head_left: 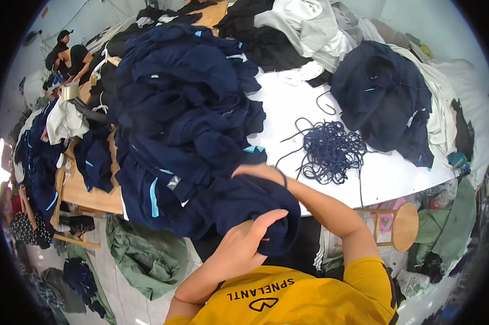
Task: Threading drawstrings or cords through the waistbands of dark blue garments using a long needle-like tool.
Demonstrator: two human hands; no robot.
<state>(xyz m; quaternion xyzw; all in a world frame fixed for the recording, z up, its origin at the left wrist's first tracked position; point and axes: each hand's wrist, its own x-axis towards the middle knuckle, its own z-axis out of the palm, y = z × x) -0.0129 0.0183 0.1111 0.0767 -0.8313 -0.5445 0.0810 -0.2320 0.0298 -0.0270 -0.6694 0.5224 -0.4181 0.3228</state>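
Observation:
A navy blue garment (239,197) lies bunched at the table's near edge, in front of my body. My left hand (243,245) grips its near edge, with the thumb stretched along the fabric and the other fingers mostly hidden. Beside that hand a small brownish bit pokes out of the cloth, too small to name. My right hand (258,172), with a dark band at the wrist, holds the far side of the same garment; folds cover part of its fingers. A large heap of navy garments (174,92) with light blue tabs spreads beyond and to the left.
A tangle of navy cords (334,149) lies on the white table (288,103). Another navy garment (382,97) sits at the right, near grey and white cloth (309,24). A wooden stool (406,226) and a green cloth bundle (144,257) are below. Other people work at the far left.

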